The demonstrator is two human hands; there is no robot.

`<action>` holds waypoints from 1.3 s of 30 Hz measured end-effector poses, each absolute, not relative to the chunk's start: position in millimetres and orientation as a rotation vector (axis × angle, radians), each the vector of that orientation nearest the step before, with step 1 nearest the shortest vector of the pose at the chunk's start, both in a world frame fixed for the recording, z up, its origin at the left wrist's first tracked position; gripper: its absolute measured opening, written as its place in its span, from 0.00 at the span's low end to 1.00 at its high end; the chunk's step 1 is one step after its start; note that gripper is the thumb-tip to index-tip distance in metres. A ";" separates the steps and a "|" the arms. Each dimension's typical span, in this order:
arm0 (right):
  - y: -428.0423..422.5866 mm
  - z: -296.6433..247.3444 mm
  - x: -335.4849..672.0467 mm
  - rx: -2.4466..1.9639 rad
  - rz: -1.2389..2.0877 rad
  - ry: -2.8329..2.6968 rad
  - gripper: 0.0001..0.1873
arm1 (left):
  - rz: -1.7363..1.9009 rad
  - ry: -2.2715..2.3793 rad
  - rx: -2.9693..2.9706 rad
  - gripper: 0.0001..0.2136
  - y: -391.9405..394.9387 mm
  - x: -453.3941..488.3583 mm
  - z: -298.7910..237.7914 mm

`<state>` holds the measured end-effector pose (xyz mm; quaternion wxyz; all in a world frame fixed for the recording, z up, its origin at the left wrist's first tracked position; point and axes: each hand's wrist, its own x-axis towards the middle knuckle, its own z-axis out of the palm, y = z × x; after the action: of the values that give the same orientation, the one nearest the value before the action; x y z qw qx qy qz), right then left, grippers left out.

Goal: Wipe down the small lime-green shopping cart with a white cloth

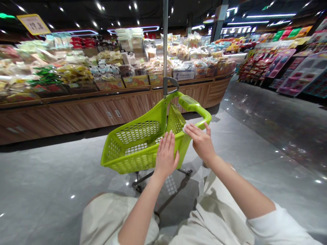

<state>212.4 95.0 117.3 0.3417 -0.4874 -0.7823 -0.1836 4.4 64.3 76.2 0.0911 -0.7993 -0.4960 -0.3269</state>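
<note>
- The green cart basket (138, 143) stands at your 12 o'clock, close in front of your knees. It is a lattice of moulded plastic, so it is probably light and fairly stiff, though the thin mesh walls may flex under a push.
- It sits on a wheeled frame (143, 180), and I judge it rolls away easily on this glossy floor (255, 143) unless braced.
- The thick handle (196, 107) at 1 o'clock looks like the firmest place to grip — smooth, rounded, perhaps slippery.
- Your left hand (166, 154) is open, fingers straight and close together, palm flat on the basket's near wall.
- Your right hand (201, 141) is pinched on a small white wipe (186, 128), pressed where the handle meets the rim.
- A grey pole (165, 47) rises from the cart's far side at 12 o'clock.
- A wooden display counter (114, 112) runs from 9 to 1 o'clock just beyond — the tight side.
- Open floor lies from 2 to 4 o'clock, with the product racks (288, 68) well apart.
</note>
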 end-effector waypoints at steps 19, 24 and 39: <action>73.0 130.9 150.3 -1.383 -0.426 -2.172 0.22 | -1.075 -1.484 -2.393 0.35 87.4 44.4 85.0; 88.5 148.2 233.4 -1.366 -0.465 -2.033 0.30 | -1.105 -1.445 -2.447 0.37 82.9 42.4 87.8; 89.0 148.9 221.3 -1.273 -0.400 -2.198 0.29 | -1.086 -1.480 -2.439 0.38 76.3 58.0 85.6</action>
<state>221.3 89.0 148.9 0.2815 -0.4750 -0.8203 -0.1494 58.0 76.3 85.6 0.0445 -0.7981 -0.4844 -0.3554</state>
